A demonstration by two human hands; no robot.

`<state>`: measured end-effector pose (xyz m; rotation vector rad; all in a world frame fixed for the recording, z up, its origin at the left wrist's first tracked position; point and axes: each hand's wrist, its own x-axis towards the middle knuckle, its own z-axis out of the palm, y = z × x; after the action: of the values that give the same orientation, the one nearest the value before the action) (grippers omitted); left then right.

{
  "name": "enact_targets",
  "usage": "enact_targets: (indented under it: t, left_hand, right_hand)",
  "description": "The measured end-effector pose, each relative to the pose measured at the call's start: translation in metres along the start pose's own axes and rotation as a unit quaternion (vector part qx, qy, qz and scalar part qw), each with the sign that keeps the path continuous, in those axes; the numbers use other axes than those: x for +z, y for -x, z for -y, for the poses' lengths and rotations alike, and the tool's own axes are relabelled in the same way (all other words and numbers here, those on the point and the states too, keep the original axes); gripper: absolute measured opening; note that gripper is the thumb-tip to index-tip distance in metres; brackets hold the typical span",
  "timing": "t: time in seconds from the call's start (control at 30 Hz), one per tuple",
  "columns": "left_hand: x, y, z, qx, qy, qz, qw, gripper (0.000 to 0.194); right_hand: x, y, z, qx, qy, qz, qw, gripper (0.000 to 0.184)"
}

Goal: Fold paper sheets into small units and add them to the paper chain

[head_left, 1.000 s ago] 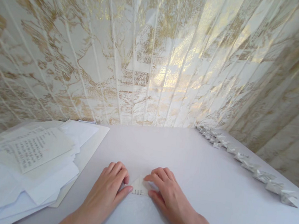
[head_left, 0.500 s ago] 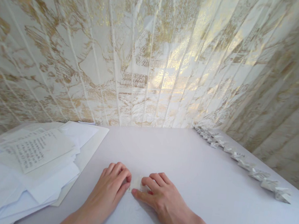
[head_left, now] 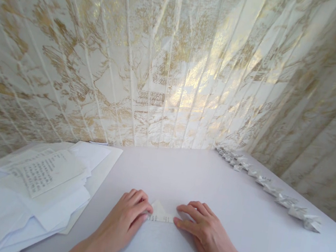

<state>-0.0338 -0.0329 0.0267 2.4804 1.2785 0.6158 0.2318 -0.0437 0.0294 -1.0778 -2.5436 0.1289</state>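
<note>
Lying flat on the near middle of the white table (head_left: 156,169), a small folded paper (head_left: 160,211) sat between the two hands in the head view, its point turned to the far side and a strip of print along its near edge. The left hand (head_left: 128,218) had its thumb and forefinger close together over the paper's left end; whether they pinched it or only pressed it could not be told. The right hand (head_left: 205,228) was loosely spread, not clenched, its thumb at the paper's right end. A pile of loose sheets (head_left: 54,206), a printed sheet (head_left: 54,171) on top, spread across the left. Folded paper pieces (head_left: 283,200) formed a row along the right edge, running toward the far patterned curtain (head_left: 150,66).
</note>
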Motion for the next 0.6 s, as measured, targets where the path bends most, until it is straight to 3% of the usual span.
enact_targets:
  t: [0.2,0.37,0.6]
  left_hand:
    - [0.000,-0.002,-0.004,0.052,-0.126,-0.011,0.991,0.010]
    - [0.008,-0.002,-0.005,0.086,-0.203,-0.022,0.975,0.015]
    - [0.011,-0.001,-0.002,0.111,-0.267,-0.028,0.957,0.018]
  right_hand:
    - [0.006,-0.017,0.017,0.026,-0.064,-0.041,0.997,0.035]
    - [0.019,-0.040,0.037,0.039,-0.015,-0.008,0.999,0.018]
    - [0.026,-0.056,0.040,0.063,0.044,0.019,0.997,0.008]
